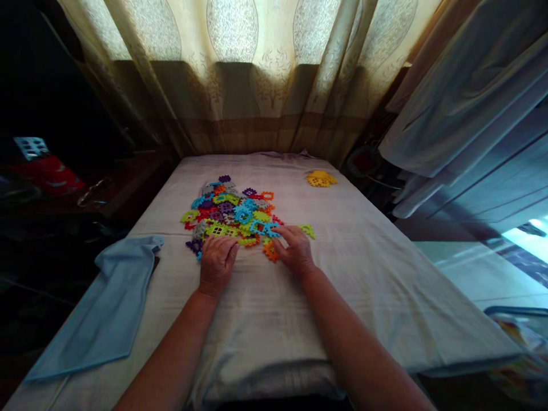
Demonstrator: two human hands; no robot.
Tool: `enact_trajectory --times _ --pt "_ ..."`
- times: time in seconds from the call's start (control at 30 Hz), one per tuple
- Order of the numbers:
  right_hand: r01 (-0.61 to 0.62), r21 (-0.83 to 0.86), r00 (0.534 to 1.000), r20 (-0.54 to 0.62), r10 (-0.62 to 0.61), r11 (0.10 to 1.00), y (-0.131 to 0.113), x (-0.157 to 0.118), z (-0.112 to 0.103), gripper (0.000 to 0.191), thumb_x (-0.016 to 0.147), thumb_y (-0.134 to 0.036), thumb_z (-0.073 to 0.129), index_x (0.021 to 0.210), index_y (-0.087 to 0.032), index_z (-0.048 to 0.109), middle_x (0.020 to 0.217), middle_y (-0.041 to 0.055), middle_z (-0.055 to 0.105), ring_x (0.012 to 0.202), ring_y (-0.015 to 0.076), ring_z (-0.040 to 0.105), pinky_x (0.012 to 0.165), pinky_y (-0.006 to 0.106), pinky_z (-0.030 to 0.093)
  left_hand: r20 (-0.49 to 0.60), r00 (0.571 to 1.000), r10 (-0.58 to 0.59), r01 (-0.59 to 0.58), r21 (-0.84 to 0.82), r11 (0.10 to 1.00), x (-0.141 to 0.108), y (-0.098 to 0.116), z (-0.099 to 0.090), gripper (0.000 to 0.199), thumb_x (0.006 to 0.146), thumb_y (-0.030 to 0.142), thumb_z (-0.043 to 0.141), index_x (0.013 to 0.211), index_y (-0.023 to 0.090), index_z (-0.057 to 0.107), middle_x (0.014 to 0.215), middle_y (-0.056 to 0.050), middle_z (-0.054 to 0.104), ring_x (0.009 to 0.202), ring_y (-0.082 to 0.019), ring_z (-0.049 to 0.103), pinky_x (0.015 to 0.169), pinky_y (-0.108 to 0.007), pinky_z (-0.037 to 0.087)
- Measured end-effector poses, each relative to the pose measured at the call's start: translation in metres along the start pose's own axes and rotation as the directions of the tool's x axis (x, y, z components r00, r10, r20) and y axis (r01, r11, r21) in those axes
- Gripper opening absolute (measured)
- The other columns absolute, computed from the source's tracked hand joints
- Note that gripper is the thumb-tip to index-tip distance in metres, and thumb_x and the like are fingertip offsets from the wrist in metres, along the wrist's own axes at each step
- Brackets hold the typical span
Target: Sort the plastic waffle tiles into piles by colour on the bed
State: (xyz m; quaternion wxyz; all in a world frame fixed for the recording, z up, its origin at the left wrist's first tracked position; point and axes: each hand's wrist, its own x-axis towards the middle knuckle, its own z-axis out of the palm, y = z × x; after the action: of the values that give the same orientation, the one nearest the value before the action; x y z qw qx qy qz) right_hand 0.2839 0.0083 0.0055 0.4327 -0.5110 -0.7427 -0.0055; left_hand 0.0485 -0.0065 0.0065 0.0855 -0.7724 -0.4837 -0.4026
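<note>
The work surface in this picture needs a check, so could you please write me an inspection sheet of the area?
Surface: pale sheet, wrinkled.
Job's things: mixed pile of multicoloured, notched pieces, left of centre; yellow pile apart from it, far right.
Clutter: blue cloth at the left edge.
Hands: left hand and right hand at the mixed pile's near side; grips unclear.
Cables: thin line beyond the right edge, possibly a cord.
Surroundings: curtain behind; hanging fabric at right; red item at left.

Curtains (274, 97), patterned, backlit | pale-sheeted bed or table (372, 274) | left side dark (furniture, perhaps)
</note>
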Motion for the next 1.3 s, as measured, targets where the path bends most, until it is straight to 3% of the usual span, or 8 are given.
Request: enact_trajectory --times 0.23,0.4,0.47,0.57,0.67,0.77,1.07,1.3 --pt "0.111 0.163 0.986 0.103 -0.129 0.980 -0.031 -0.005 0.015 0.017 0.090 -0.031 0.060 0.100 -0.025 0.073 0.095 0.0062 0.074 0.088 0.0183 0.066 0.083 0.029 0.050 0.004 0.999 0.036 -0.036 -0.093 0.995 -0.002 0.005 0.004 0.026 0.098 0.036 0.044 0.102 0.023 0.067 0.090 -0.003 0.074 0.085 -0.018 0.067 0.097 -0.038 0.048" --pt "-0.080 0.161 0.997 -0.003 0.082 0.984 0.000 0.001 -0.001 0.023 0.091 -0.035 0.055 0.086 -0.022 0.072 0.083 0.0049 0.073 0.076 0.0162 0.065 0.076 0.027 0.050 0.037 0.999 -0.001 0.005 -0.121 0.993 -0.004 0.005 0.008 0.041 0.097 0.039 0.047 0.134 0.023 0.053 0.115 -0.009 0.070 0.104 -0.022 0.065 0.095 -0.038 0.051" --pt "-0.282 0.104 0.951 -0.098 0.293 0.954 0.022 0.005 -0.014 0.027 0.090 -0.039 0.053 0.087 -0.021 0.072 0.083 0.0056 0.073 0.071 0.0164 0.064 0.072 0.028 0.049 0.077 0.996 0.038 -0.029 -0.115 0.993 -0.004 0.009 0.009 0.046 0.096 0.040 0.048 0.139 0.023 0.048 0.123 -0.010 0.067 0.113 -0.023 0.062 0.100 -0.041 0.048" --pt "-0.561 0.006 0.813 -0.188 0.551 0.828 0.051 0.008 -0.033 0.030 0.087 -0.040 0.053 0.097 -0.019 0.072 0.084 0.0061 0.074 0.073 0.0185 0.065 0.069 0.028 0.048 0.222 0.958 0.184 -0.161 -0.117 0.980 -0.005 0.022 0.012 0.046 0.097 0.041 0.046 0.140 0.026 0.049 0.135 -0.008 0.061 0.128 -0.023 0.052 0.113 -0.046 0.036" --pt "-0.683 -0.086 0.723 -0.218 0.655 0.725 0.065 0.007 -0.044 0.032 0.085 -0.038 0.055 0.105 -0.020 0.071 0.081 0.0051 0.073 0.075 0.0201 0.065 0.069 0.029 0.045 0.392 0.869 0.302 -0.273 -0.128 0.953 -0.006 0.041 0.018 0.051 0.096 0.047 0.045 0.143 0.028 0.048 0.147 -0.007 0.052 0.141 -0.027 0.038 0.120 -0.053 0.022" --pt "-0.718 -0.162 0.696 -0.198 0.690 0.677 0.070 0.003 -0.044 0.030 0.085 -0.036 0.054 0.105 -0.021 0.071 0.082 0.0054 0.073 0.074 0.0200 0.063 0.069 0.029 0.044 0.494 0.810 0.316 -0.292 -0.127 0.948 -0.007 0.053 0.024 0.054 0.094 0.052 0.047 0.143 0.029 0.049 0.147 -0.006 0.052 0.144 -0.030 0.034 0.120 -0.057 0.017" --pt "-0.599 -0.239 0.800 -0.186 0.570 0.764 0.074 0.000 -0.034 0.033 0.086 -0.029 0.049 0.103 -0.014 0.072 0.102 0.0152 0.069 0.091 0.0244 0.060 0.084 0.037 0.046 0.470 0.851 0.236 -0.245 -0.043 0.968 -0.011 0.038 0.016 0.044 0.094 0.047 0.048 0.132 0.028 0.059 0.142 -0.007 0.057 0.141 -0.031 0.039 0.120 -0.060 0.014" --pt "-0.288 -0.142 0.915 0.251 0.316 0.947 0.018 0.003 -0.013 0.019 0.087 -0.027 0.056 0.087 -0.024 0.074 0.087 0.0036 0.071 0.079 0.0166 0.062 0.075 0.028 0.047 0.434 0.896 0.096 -0.124 0.037 0.992 -0.009 0.019 0.005 0.036 0.095 0.043 0.047 0.121 0.028 0.066 0.130 -0.009 0.066 0.133 -0.032 0.049 0.114 -0.066 0.019"
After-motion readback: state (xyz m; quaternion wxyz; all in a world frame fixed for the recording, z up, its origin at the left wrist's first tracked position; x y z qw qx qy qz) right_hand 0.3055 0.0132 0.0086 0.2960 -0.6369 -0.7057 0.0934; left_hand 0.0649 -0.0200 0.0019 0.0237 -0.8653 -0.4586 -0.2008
